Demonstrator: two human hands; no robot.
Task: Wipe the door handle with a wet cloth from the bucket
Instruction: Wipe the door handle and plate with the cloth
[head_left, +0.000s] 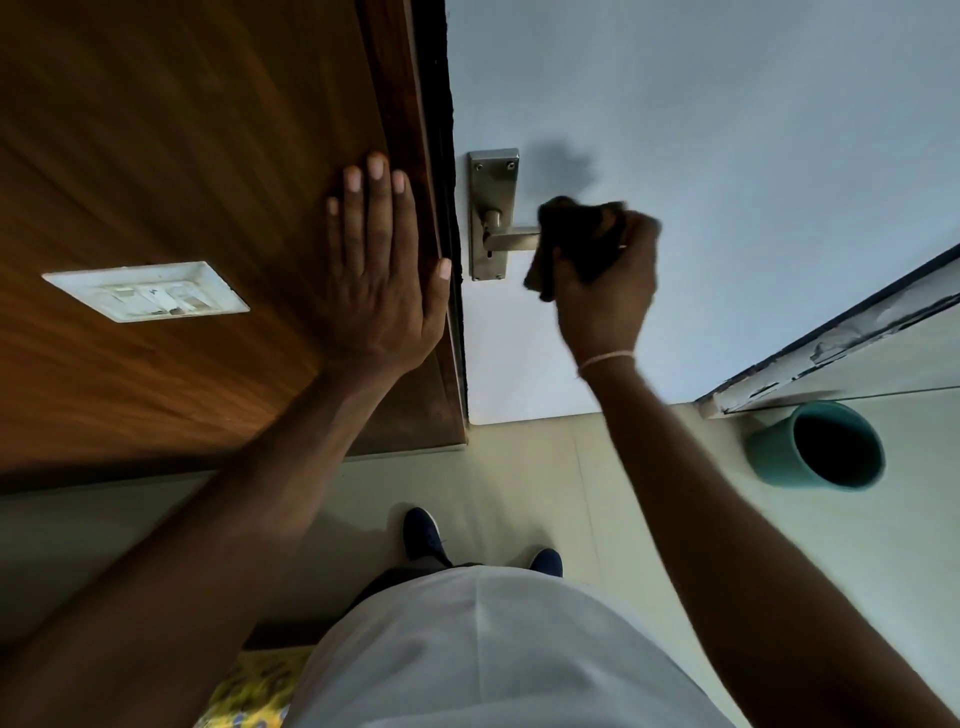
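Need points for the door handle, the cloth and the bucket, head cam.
door handle (511, 240): head view, bare metal of the lever left of the cloth.
cloth (574, 234): head view, dark bunch gripped in the right hand.
bucket (769, 457): head view, teal outer wall.

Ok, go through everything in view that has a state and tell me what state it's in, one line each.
Left hand: open, flat on the wooden panel.
Right hand: closed around the dark cloth.
Dark cloth: bunched, wrapped over the free end of the door handle.
Door handle: lever horizontal, outer end covered.
White door: looks shut against the frame.
Teal bucket: upright on the floor, contents not visible.
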